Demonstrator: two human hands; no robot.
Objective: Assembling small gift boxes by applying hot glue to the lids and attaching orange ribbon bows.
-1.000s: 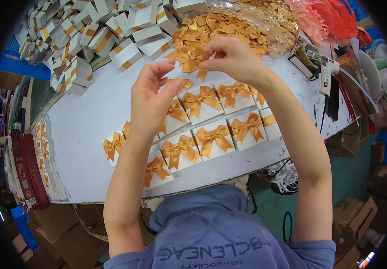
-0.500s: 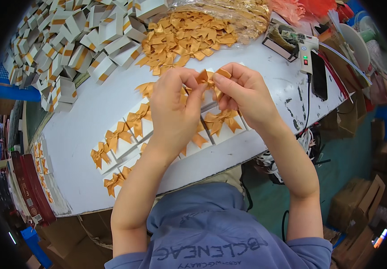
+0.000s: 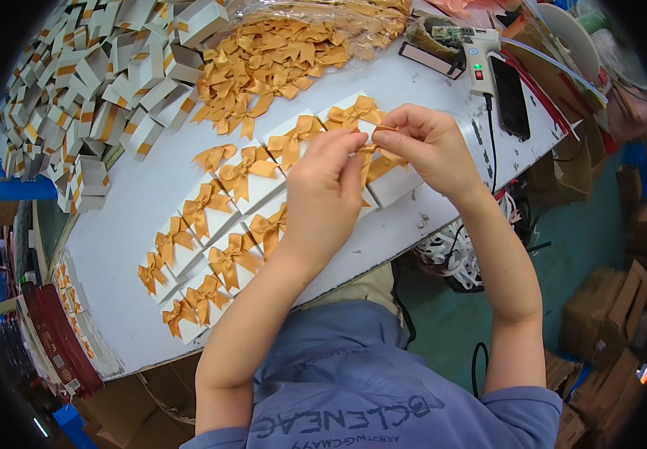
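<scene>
My right hand (image 3: 436, 153) pinches a gold satin ribbon bow (image 3: 385, 162) between thumb and forefinger. My left hand (image 3: 323, 202) is at the bow's other side, its curled fingers closed at the bow's edge. Underneath is a white box (image 3: 396, 187) at the right end of the near row; I cannot tell if the bow is fixed to it. Two slanting rows of white boxes topped with similar bows run down to the left, including one bow (image 3: 234, 258) in the near row and another (image 3: 245, 172) in the far row. My left hand hides part of the near row.
A heap of loose gold bows (image 3: 263, 67) lies at the back, partly under clear plastic. White boxes with gold bands (image 3: 144, 131) are piled at the far left. A glue gun (image 3: 479, 60) and a black phone (image 3: 511, 97) lie at right. The table's near edge (image 3: 368, 269) slants past me.
The view has shifted, so the table's things sit further left. Both hands have moved right along the rows, with the bow now low over the end box.
</scene>
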